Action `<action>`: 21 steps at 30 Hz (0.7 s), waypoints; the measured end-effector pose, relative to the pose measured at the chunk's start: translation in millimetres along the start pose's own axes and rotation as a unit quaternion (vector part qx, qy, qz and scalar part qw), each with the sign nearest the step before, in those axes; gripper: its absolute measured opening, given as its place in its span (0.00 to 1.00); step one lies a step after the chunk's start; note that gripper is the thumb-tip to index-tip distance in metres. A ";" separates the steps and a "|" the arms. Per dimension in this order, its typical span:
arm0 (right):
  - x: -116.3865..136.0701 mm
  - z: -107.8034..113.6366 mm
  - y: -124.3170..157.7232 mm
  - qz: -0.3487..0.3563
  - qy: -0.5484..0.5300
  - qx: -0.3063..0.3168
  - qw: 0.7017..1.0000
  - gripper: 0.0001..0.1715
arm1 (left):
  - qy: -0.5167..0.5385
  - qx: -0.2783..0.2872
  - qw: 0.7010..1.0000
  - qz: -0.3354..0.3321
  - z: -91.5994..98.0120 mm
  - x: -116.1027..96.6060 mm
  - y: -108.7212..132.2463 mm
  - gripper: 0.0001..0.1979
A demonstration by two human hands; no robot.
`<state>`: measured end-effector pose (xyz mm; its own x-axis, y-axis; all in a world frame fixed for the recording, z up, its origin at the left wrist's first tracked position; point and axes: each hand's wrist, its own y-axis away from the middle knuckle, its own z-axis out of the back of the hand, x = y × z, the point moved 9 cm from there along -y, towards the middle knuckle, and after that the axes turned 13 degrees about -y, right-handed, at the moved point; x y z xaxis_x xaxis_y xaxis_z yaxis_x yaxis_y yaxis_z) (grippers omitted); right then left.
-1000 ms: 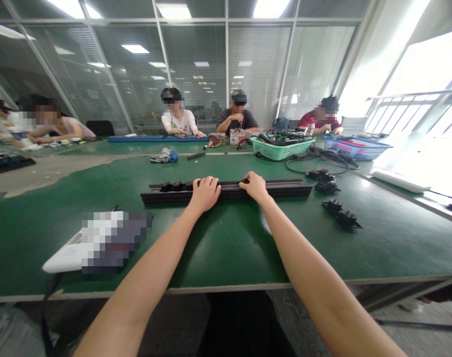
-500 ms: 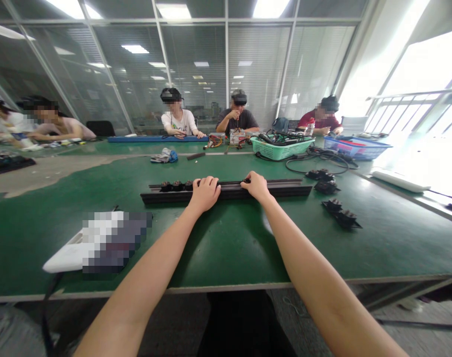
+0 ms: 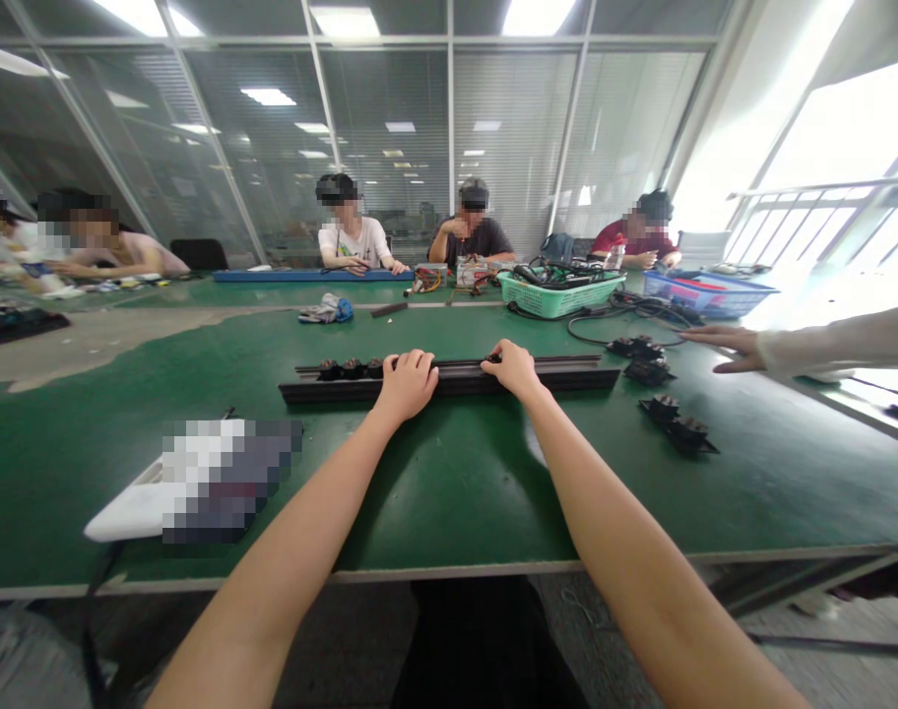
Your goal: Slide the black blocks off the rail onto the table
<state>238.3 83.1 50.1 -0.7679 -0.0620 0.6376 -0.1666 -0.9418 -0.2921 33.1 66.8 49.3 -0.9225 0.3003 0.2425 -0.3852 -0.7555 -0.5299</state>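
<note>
A long black rail (image 3: 567, 374) lies across the green table (image 3: 449, 492) in front of me. My left hand (image 3: 407, 382) rests on its middle with the fingers curled over its top edge. My right hand (image 3: 511, 366) sits a little to the right, fingers closed on a small black part at the rail's far edge. Three small black parts (image 3: 350, 368) sit in the rail to the left of my left hand.
More black parts (image 3: 677, 426) lie loose at the right, others (image 3: 639, 347) farther back. Another person's hand (image 3: 724, 347) reaches in from the right. A green basket (image 3: 559, 292), a blue basket (image 3: 704, 294), cables and a white device (image 3: 135, 507) stand around. Several people sit at the far side.
Another person's hand and pale sleeve have come in from the right edge towards the loose parts. My own hands have barely shifted on the rail.
</note>
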 end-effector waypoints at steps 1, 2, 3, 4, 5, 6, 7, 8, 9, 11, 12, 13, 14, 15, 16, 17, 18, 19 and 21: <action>-0.1 0.4 0.1 -0.002 0.000 0.000 1.000 0.11 | 0.000 0.000 1.000 0.000 0.1 0.0 0.1 0.20; 0.0 0.8 0.2 -0.004 0.001 0.000 1.000 0.11 | 0.000 0.000 1.000 0.000 0.2 -0.1 0.2 0.20; 0.1 1.3 0.3 -0.006 0.002 -0.002 1.000 0.11 | 0.000 0.000 1.000 -0.001 0.2 -0.2 0.2 0.20; 0.3 1.7 0.5 -0.007 0.003 -0.003 1.000 0.10 | -0.001 0.000 1.000 -0.001 0.1 -0.3 0.3 0.20; 0.5 2.1 0.6 -0.008 0.005 -0.005 1.000 0.10 | -0.001 0.000 1.000 -0.002 0.0 -0.3 0.4 0.20; 0.6 2.3 0.6 -0.009 0.007 -0.006 1.000 0.10 | -0.001 0.000 1.000 -0.002 0.0 -0.2 0.4 0.20; 0.7 2.5 0.7 -0.009 0.008 -0.006 1.000 0.10 | -0.002 -0.001 1.000 -0.002 -0.1 -0.1 0.4 0.20; 0.8 2.5 0.7 -0.009 0.009 -0.006 1.000 0.10 | -0.002 -0.002 1.000 -0.002 -0.2 0.1 0.3 0.20; 0.8 2.5 0.7 -0.008 0.011 -0.006 1.000 0.10 | -0.002 -0.002 1.000 -0.001 -0.4 0.2 0.2 0.20; 0.6 2.9 0.7 -0.008 0.014 -0.006 1.000 0.10 | -0.001 0.000 1.000 -0.002 -1.0 0.3 0.0 0.19; 0.4 3.2 0.7 -0.008 0.015 -0.006 1.000 0.10 | -0.001 0.001 1.000 -0.002 -1.2 0.2 0.0 0.19; 0.4 3.4 0.7 -0.008 0.016 -0.006 1.000 0.10 | -0.001 0.002 1.000 -0.002 -1.3 0.3 -0.1 0.19; 0.2 3.4 0.8 -0.009 0.017 -0.005 1.000 0.10 | -0.001 0.002 1.000 -0.001 -1.1 0.3 -0.1 0.19; 0.2 3.5 0.9 -0.010 0.018 -0.004 1.000 0.10 | -0.002 0.001 1.000 -0.001 -0.9 0.2 -0.1 0.19; 0.3 3.5 1.0 -0.011 0.018 -0.003 1.000 0.10 | -0.002 0.001 1.000 -0.001 -0.7 0.2 -0.1 0.19; 0.4 3.6 1.1 -0.011 0.019 -0.003 1.000 0.10 | -0.002 0.001 1.000 0.000 -0.5 0.2 -0.1 0.19; 0.6 3.7 1.2 -0.012 0.019 -0.004 1.000 0.10 | -0.002 0.001 1.000 0.000 -0.5 0.2 0.0 0.19; 0.9 3.8 1.3 -0.012 0.019 -0.005 1.000 0.10 | -0.001 0.001 1.000 -0.001 -0.6 0.1 0.0 0.19; 1.3 3.7 1.5 -0.010 0.019 -0.005 1.000 0.10 | 0.000 0.001 1.000 -0.001 -0.9 0.0 0.1 0.19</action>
<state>239.4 80.4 53.1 -0.7875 -0.0293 0.6156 -0.1886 -0.9395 -0.2861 33.0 67.2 48.5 -0.9216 0.3018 0.2442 -0.3874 -0.7564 -0.5270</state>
